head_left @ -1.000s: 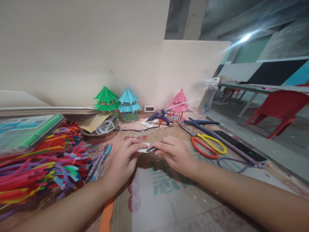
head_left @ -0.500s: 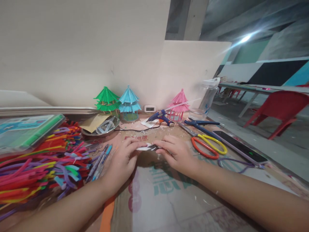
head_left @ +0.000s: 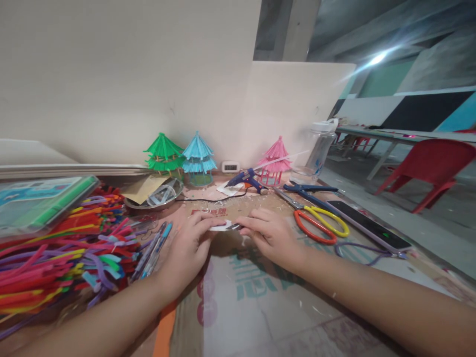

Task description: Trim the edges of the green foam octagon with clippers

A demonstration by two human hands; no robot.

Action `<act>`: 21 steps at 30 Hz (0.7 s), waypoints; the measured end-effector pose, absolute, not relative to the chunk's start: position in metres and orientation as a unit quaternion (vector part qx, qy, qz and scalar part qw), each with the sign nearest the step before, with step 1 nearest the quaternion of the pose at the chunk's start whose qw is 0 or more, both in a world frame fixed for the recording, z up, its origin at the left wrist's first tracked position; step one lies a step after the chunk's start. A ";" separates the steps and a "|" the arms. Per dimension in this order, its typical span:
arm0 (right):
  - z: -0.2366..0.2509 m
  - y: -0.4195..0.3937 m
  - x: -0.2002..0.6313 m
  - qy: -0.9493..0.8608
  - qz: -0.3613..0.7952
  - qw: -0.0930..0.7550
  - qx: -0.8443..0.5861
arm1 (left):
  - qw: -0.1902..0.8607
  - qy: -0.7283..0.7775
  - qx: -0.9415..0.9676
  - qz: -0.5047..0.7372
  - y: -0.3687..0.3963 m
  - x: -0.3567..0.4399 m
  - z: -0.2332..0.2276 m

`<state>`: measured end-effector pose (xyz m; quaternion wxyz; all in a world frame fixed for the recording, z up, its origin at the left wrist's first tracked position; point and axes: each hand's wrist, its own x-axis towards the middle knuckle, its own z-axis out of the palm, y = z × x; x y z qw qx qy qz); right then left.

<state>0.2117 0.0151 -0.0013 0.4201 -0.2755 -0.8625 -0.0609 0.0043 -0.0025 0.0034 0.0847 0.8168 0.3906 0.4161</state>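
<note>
In the middle of the head view my left hand (head_left: 195, 243) is closed, its fingers pressed on a small white piece (head_left: 220, 227) that looks like paper. My right hand (head_left: 270, 237) pinches a small, dark, slim thing (head_left: 234, 226) whose tip meets the white piece; its kind is too small to make out. Both hands rest low over a cardboard sheet (head_left: 256, 317) with green print. Beyond them a blue glue gun (head_left: 243, 176) lies on a white scrap. Scissors (head_left: 320, 225) with one red and one yellow handle lie right of my right hand.
Green (head_left: 162, 152), blue (head_left: 198, 157) and pink (head_left: 277, 158) little pavilions stand along the back board, with a small timer (head_left: 230, 167). Pipe cleaners (head_left: 67, 258), pens (head_left: 156, 248) and a metal dish (head_left: 173, 194) are left. Pliers (head_left: 310, 189), a phone (head_left: 368, 225) and a bottle (head_left: 320, 148) are right.
Both hands keep almost the same place and grip. The dark thing's tip has shifted very slightly against the white piece.
</note>
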 end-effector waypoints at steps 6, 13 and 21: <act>-0.006 0.023 0.210 -0.774 0.084 0.524 -0.346 | 0.110 0.454 0.774 0.427 -0.003 0.003 0.002; -0.010 0.027 0.205 -0.725 0.204 0.527 -0.394 | 0.185 0.482 0.734 0.441 -0.004 0.004 -0.001; -0.007 0.023 0.203 -0.748 0.221 0.493 -0.385 | 0.229 0.488 0.721 0.435 -0.005 0.007 0.005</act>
